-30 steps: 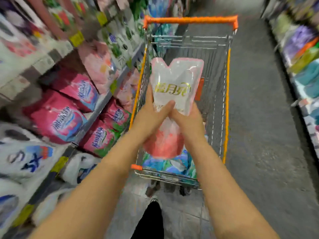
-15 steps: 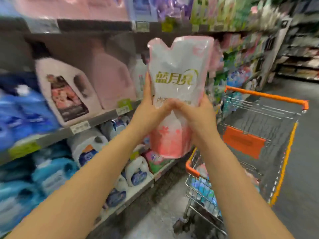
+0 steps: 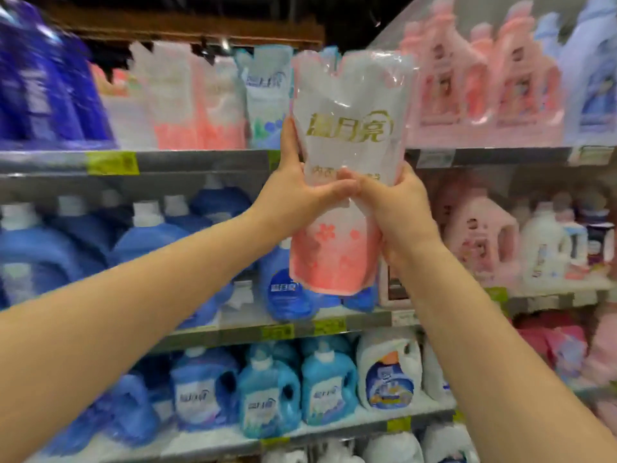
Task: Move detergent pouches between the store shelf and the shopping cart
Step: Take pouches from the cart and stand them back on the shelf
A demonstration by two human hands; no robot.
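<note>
I hold a white and pink detergent pouch [image 3: 347, 155] upright in front of the store shelf [image 3: 200, 160], level with its upper board. My left hand [image 3: 293, 192] grips the pouch's left side with the thumb across its front. My right hand [image 3: 397, 208] grips the right side lower down, thumb meeting the left one. Similar white and pink pouches [image 3: 187, 105] stand in a row on the upper shelf just left of the held one, beside a blue-green pouch [image 3: 267, 98]. The shopping cart is out of view.
Pink bottles [image 3: 467, 81] fill the upper shelf on the right and dark blue packs [image 3: 43, 81] on the left. Blue jugs [image 3: 150, 235] stand on the middle shelf, light blue and white jugs [image 3: 327, 389] below. Yellow price tags [image 3: 112, 163] line the shelf edges.
I have turned from the cart to face the shelf and raised the pouch, still in both hands, up to the upper shelf. The cart has left the view.
</note>
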